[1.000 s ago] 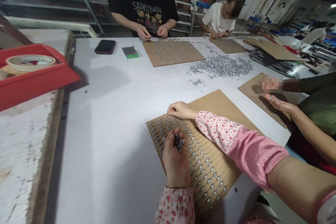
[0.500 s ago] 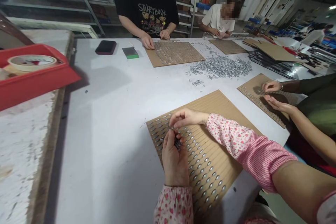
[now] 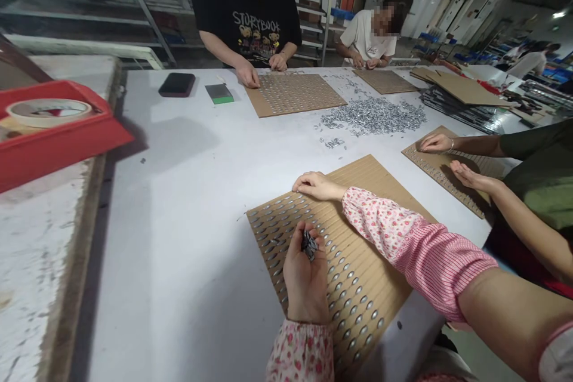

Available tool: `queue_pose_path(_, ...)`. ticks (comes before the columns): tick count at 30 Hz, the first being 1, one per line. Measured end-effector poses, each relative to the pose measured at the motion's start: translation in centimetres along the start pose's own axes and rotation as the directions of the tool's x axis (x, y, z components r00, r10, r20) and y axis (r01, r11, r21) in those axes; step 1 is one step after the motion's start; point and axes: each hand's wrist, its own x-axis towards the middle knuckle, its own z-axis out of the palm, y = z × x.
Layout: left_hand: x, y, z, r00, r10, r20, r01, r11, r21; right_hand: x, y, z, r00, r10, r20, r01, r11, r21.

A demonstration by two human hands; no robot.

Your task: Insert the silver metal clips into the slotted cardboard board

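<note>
My left hand [image 3: 307, 277] is cupped palm up around a small heap of grey, spindle-shaped metal pieces [image 3: 308, 243], above a sheet of corrugated cardboard [image 3: 380, 209]. Rows of similar shiny metal pieces [image 3: 351, 292] lie along the grooves on the left part of this sheet. My right hand [image 3: 317, 185] reaches over the sheet to its far edge, at the end of a row. Its fingertips are pressed together and point down at the board; whatever is between them is hidden.
A loose pile of metal pieces [image 3: 376, 116] lies beyond my sheet. Co-workers' hands work over other cardboard sheets [image 3: 299, 92] across the table and at right. At left stand a red bin [image 3: 58, 149] with a tape roll [image 3: 49, 112], a black phone-like object [image 3: 176, 85] and a small green-edged block [image 3: 219, 94].
My right hand has left the left hand's fingertips and moved away to the sheet's far edge. My left hand has shifted slightly right and opened somewhat, showing its pieces.
</note>
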Motion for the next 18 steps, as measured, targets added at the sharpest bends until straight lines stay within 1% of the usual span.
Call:
queue_pose_path(3, 0.1, -0.2, 0.0, 1.000, -0.021, -0.006, 0.021, 1.000, 0.001, 0.2, 0.2, 0.5, 1.000, 0.010, -0.020, -0.012, 0.997, -0.079)
queue_pose_path(8, 0.1, -0.2, 0.0, 0.999, -0.034, 0.005, 0.034, 0.999, 0.000, 0.3, 0.5, 1.2, 0.993, -0.082, -0.081, 0.062, 0.971, -0.230)
queue_pose_path(11, -0.2, -0.4, 0.1, 0.998, -0.054, 0.030, 0.054, 0.999, -0.001, 0.3, 0.3, 1.2, 0.992, -0.079, -0.103, 0.052, 0.969, -0.240)
queue_pose_path(13, -0.7, -0.7, 0.2, 0.994, -0.079, 0.074, 0.079, 0.997, -0.005, -0.1, -0.4, 1.2, 0.988, -0.079, -0.130, 0.047, 0.971, -0.236)
queue_pose_path(14, -1.1, -0.9, 0.3, 0.992, -0.087, 0.092, 0.088, 0.996, -0.009, -0.4, -1.0, 1.3, 0.987, -0.100, -0.125, 0.069, 0.971, -0.227)
queue_pose_path(15, -1.5, -1.1, 0.4, 0.990, -0.094, 0.106, 0.096, 0.995, -0.012, -0.7, -1.6, 1.5, 0.986, -0.139, -0.094, 0.116, 0.970, -0.215)
queue_pose_path(16, -1.9, -1.4, 0.5, 0.989, -0.097, 0.116, 0.099, 0.995, -0.016, -1.1, -2.3, 1.8, 0.980, -0.196, -0.036, 0.184, 0.961, -0.204)
queue_pose_path(17, -2.4, -1.6, 0.7, 0.987, -0.099, 0.125, 0.102, 0.995, -0.021, -1.4, -3.0, 2.1, 0.965, -0.258, 0.041, 0.261, 0.945, -0.198)
queue_pose_path(18, -2.8, -1.8, 0.8, 0.984, -0.104, 0.144, 0.109, 0.994, -0.029, -1.8, -3.7, 2.6, 0.941, -0.314, 0.126, 0.334, 0.922, -0.198)
